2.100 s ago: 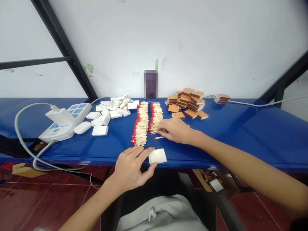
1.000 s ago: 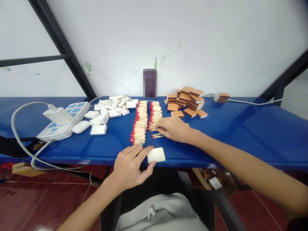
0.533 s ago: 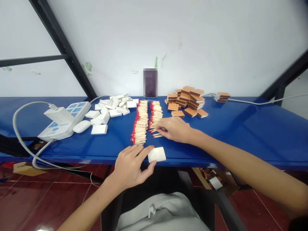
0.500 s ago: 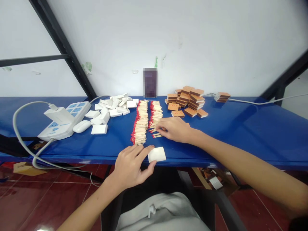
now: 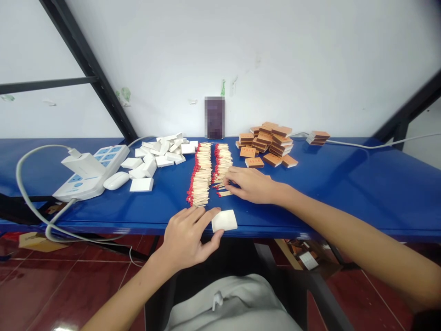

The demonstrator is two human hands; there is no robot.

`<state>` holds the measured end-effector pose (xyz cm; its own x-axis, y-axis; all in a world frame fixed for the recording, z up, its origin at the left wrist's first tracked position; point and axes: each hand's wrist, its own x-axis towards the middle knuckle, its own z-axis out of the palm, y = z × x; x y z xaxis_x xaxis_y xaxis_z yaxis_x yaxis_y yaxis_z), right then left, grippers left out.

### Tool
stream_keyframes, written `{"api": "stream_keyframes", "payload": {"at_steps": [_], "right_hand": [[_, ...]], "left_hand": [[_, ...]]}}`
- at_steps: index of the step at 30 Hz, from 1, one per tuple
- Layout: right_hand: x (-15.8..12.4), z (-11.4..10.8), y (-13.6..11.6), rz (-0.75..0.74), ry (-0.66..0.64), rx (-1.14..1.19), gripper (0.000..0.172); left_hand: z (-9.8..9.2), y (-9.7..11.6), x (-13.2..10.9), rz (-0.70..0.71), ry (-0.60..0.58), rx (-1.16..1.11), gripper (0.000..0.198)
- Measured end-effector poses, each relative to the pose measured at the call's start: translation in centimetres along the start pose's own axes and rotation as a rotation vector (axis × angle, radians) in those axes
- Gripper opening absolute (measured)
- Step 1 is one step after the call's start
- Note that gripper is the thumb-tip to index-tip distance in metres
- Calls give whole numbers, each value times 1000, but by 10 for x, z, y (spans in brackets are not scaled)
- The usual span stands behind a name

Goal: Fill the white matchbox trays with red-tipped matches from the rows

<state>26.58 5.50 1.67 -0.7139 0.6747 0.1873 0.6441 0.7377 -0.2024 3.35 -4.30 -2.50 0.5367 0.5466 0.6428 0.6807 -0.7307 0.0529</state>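
Note:
My left hand [image 5: 189,236] is at the table's front edge, its thumb and forefinger gripping the left side of a small white matchbox tray [image 5: 225,220]. Beyond the tray, my right hand [image 5: 251,185] is closed in a pinch on matches at the near end of the right row of red-tipped matches [image 5: 223,161]. The fingertips partly cover those matches, so how many are held is hidden. A longer row of matches [image 5: 200,177] lies just to the left, heads pointing left.
White matchbox trays [image 5: 163,151] are heaped at left, near a power strip [image 5: 93,172] with a cable and a white rounded object [image 5: 116,180]. Brown matchboxes [image 5: 268,142] are piled at right, with a small stack [image 5: 318,137] farther right. A blurred dark panel [image 5: 214,117] stands against the wall.

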Motion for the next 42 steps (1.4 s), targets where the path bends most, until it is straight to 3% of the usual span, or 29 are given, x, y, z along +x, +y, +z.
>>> {"api": "stream_keyframes", "payload": {"at_steps": [11,15,23,31,37,42], "right_hand": [[-5,-8,-6,-16,19,-44,15],[-2,-6,-3,-21,70,-82,19],[2,2,0,-23,33,-129,19],[4,4,3,-24,38,-53,17],[1,-6,-2,-22,12,8,14],[1,-6,-1,-5,87,-6,17]], "left_hand": [[1,1,0,-9,-4,-6,30],[1,1,-1,-6,-5,-10,30],[0,0,0,-9,-2,-2,30],[-1,1,0,-3,0,-9,30],[-1,1,-1,-5,-6,-6,30],[0,1,-1,-6,2,4,30]]}}
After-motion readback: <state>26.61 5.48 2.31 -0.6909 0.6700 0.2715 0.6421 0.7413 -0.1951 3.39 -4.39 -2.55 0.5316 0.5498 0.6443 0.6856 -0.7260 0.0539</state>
